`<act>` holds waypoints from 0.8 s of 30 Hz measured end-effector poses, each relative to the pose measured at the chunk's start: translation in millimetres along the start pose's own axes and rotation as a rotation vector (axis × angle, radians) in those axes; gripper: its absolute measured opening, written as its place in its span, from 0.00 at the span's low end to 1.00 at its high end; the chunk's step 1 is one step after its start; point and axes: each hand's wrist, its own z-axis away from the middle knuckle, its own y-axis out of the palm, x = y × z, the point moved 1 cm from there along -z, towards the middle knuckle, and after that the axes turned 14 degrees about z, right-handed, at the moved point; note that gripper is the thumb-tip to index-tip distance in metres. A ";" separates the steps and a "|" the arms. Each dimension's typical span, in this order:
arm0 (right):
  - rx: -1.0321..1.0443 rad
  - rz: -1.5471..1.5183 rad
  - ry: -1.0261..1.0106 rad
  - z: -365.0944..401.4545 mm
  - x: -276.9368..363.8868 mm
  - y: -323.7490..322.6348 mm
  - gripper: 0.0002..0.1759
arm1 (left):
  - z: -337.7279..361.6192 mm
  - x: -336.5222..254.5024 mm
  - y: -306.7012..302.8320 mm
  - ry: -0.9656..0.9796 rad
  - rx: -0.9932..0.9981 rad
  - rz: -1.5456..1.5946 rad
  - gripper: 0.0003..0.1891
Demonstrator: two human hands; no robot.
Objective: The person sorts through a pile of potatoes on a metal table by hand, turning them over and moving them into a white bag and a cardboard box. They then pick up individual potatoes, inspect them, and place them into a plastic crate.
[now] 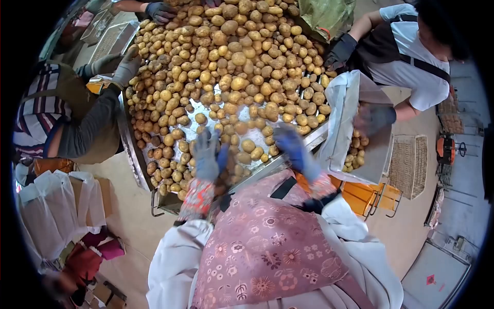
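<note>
Many potatoes (226, 67) are heaped on a metal sorting table (265, 167), thinning out toward me so that bare metal shows. My left hand (208, 154), in a grey and blue glove, is over the near potatoes with its fingers stretched and the thumb apart. Some potatoes beside it are smeared by motion. My right hand (294, 147), in a blue glove, hovers by the table's near edge. It is blurred, but its fingers look extended, and I see nothing held in it.
To the right stands a lined crate (337, 123) partly filled with potatoes, a co-worker's gloved hand (375, 119) over it. Another person's gloved hands (126, 67) are at the left edge. A gloved hand (160, 12) reaches in at the back. A green sack (329, 15) lies behind.
</note>
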 end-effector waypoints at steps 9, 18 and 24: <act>0.181 0.626 -0.068 -138.9 37.0 65.5 0.21 | 83.5 32.3 -10.2 0.007 0.134 -0.230 0.35; 0.025 1.450 -0.347 -189.0 -4.2 116.6 0.33 | 77.0 46.1 -39.1 -0.034 -0.273 0.078 0.28; 0.324 1.159 -0.531 -109.5 -56.8 138.4 0.28 | -38.2 80.7 -81.8 0.012 -0.497 0.099 0.29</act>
